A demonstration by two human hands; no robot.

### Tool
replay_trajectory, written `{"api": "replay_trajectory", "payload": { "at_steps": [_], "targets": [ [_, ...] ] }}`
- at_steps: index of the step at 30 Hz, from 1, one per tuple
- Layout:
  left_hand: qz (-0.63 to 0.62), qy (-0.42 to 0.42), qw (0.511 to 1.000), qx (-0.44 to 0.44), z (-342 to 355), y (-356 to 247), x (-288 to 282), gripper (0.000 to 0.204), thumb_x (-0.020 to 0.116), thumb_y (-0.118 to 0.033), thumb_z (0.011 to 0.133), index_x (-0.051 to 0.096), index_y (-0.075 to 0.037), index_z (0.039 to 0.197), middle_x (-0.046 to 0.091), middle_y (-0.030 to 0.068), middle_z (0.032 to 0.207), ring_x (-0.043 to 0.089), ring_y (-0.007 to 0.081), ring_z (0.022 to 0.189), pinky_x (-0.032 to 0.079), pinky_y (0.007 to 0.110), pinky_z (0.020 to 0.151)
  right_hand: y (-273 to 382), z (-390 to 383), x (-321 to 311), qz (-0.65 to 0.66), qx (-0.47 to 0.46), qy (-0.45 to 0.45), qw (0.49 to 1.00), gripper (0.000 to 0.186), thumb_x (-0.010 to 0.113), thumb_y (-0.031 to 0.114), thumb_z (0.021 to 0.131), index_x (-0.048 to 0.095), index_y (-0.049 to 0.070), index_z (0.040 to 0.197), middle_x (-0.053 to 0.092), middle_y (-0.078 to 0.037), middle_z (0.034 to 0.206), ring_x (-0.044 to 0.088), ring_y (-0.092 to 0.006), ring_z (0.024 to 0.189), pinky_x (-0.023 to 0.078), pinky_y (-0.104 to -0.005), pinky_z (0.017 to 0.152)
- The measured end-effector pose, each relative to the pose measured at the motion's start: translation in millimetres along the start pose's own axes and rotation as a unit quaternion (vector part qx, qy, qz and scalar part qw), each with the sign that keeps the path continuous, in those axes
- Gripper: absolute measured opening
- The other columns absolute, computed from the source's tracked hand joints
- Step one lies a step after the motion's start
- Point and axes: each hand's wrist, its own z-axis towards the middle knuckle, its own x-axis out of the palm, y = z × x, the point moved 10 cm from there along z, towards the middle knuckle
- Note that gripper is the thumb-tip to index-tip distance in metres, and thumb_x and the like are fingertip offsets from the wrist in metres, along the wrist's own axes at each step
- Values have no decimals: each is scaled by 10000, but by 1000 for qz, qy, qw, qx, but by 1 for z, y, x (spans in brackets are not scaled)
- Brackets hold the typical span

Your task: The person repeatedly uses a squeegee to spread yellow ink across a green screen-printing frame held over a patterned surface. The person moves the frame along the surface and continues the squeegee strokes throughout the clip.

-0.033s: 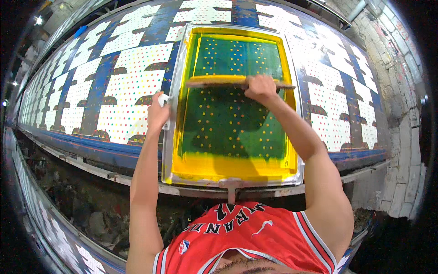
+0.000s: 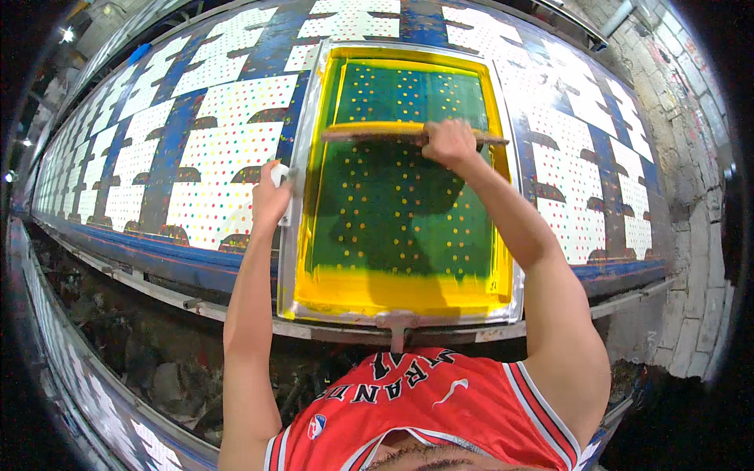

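A screen-printing frame [image 2: 514, 235] with a green, dotted mesh [image 2: 377, 220] and thick yellow ink along its edges lies on the long table. My right hand [image 2: 449, 141] grips a wooden-backed squeegee [image 2: 361, 131] that spans the upper half of the mesh, with yellow ink along its blade. My left hand [image 2: 272, 192] is closed on a white handle [image 2: 283, 174] at the frame's left side. A metal bracket [image 2: 397, 328] sits at the middle of the frame's near edge.
The long blue-stained table [image 2: 157, 243] carries rows of white cut panels [image 2: 220, 180] printed with coloured dots, either side of the frame. A metal rail [image 2: 196, 304] runs along its near edge. Beyond the right end is a block wall or paving [image 2: 691, 275]. Another table edge shows at lower left.
My right hand and the squeegee have moved a little farther from me, toward the frame's far edge. My left hand stays on the handle.
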Motion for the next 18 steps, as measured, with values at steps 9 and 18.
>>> {"api": "replay_trajectory", "payload": {
  "at_steps": [9,18],
  "targets": [
    [12,-37,998,43,5,-20,-5,493,649,-153,909,515,-169,1383,723,238,1080,710,402,991,530,466,874,-77,175,0,-34,-30,-76,996,342,702,398,785,772,82,895,743,-197,878,742,-362,874,595,-478,779],
    [-13,-23,999,-31,4,-15,-4,422,672,-161,905,552,-133,1309,728,174,982,712,284,881,529,397,791,-108,239,-34,-33,-27,-69,997,319,666,309,773,784,77,957,753,-206,967,742,-377,916,603,-475,801]
  ]
}}
